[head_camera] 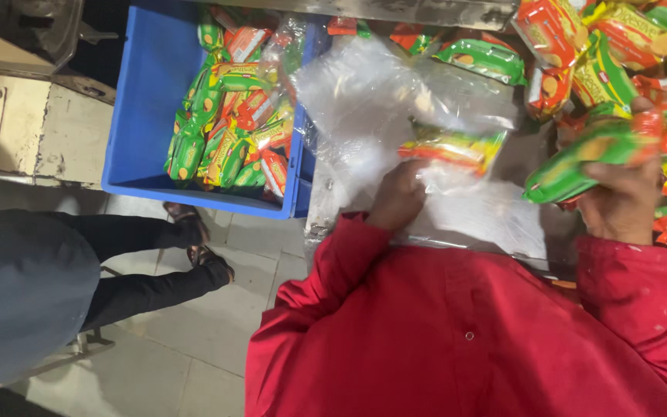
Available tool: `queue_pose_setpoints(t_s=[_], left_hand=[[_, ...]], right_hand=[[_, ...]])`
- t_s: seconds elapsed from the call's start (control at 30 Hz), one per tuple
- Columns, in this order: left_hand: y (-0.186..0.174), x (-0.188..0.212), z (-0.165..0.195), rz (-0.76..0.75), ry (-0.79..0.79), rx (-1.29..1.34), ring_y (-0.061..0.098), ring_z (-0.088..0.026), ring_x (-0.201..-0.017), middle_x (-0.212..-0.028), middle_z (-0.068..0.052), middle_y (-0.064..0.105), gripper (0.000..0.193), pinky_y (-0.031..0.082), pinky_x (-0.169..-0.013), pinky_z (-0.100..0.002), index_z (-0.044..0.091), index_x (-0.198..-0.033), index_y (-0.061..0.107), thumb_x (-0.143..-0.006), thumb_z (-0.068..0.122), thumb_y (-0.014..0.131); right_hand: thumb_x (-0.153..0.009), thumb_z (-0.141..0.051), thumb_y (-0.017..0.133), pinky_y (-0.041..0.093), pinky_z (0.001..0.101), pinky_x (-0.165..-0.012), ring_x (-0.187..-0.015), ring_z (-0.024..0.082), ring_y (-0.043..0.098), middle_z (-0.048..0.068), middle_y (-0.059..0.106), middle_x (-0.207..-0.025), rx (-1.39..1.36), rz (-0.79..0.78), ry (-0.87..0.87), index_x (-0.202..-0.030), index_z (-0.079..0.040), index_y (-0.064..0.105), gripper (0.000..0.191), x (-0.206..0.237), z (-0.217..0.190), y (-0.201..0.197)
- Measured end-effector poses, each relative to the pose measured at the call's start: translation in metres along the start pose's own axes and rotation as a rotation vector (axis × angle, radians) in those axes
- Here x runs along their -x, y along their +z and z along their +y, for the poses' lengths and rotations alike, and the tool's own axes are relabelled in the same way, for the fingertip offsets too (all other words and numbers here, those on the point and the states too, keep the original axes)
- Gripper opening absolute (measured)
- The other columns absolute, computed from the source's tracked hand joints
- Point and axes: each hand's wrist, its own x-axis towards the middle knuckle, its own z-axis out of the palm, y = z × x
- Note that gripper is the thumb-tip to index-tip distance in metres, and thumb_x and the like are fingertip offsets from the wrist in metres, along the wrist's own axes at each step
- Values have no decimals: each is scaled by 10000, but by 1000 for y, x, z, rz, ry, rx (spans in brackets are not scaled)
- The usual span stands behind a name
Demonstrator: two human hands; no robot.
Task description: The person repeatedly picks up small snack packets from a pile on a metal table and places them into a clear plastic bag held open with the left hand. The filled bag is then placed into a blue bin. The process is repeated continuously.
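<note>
Gripping the clear plastic bag (pixel 395 100) w/ closed left hand (pixel 397 199); one snack packet (pixel 452 148) sits inside it. Right hand (pixel 621 202), just right of bag, clasps green-orange snack packets (pixel 587 158). Blue crate (pixel 142 116) left of bag holds more packets; loose packet pile (pixel 619 46) to bag's upper right.

Red long sleeves, red shirt, small snap button (pixel 468 336)

Metal worktable (pixel 319 202): clear plastic bag (pixel 395 100), loose snack packets (pixel 627 38); floor: blue crate (pixel 148 116).
</note>
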Motion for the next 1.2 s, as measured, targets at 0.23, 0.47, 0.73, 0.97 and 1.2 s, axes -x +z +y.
queue_pose_setpoints(t_s=[0.23,0.47,0.73,0.97,1.2], left_hand=[[27,7,51,-291,195,423,543,-43,-628,-1491,-83,502,891,514,-569,-245,81,-1600,299,-766,-74,574],[16,37,72,142,532,-217,684,-435,-1076,-1464,-188,551,790,578,-902,-468,66,-1550,397,-801,63,650],[7,38,82,274,510,-401,742,-357,-1051,-1560,-152,543,678,606,-783,-408,36,-1540,446,-870,-35,518],[25,44,77,107,590,-347,706,-366,-914,-1503,-162,556,401,588,-764,-428,47,-1207,505,-811,34,569],[4,30,41,-53,203,-597,691,-386,-774,-1367,-169,625,752,548,-688,-472,45,-1501,490,-756,35,588]], right_hand=[[-837,130,807,541,449,-1119,-1203,255,599,66,611,-1179,-245,-250,-150,-1205,-163,492,566,34,21,34],[-708,40,775,478,567,-1035,-1241,389,571,146,594,-1217,1007,-496,-621,-1012,-116,488,446,24,68,48],[-916,-204,625,380,576,-1006,-1156,332,554,120,576,-1192,1837,-616,-488,-1262,-208,685,351,46,94,1],[-927,-217,609,378,512,-1074,-1229,326,539,141,626,-1188,1652,-742,-378,-1207,-72,661,319,12,137,-7],[-885,-274,689,368,531,-1099,-1241,309,561,87,682,-1157,1852,-624,-342,-1030,-117,698,214,5,56,-3]])
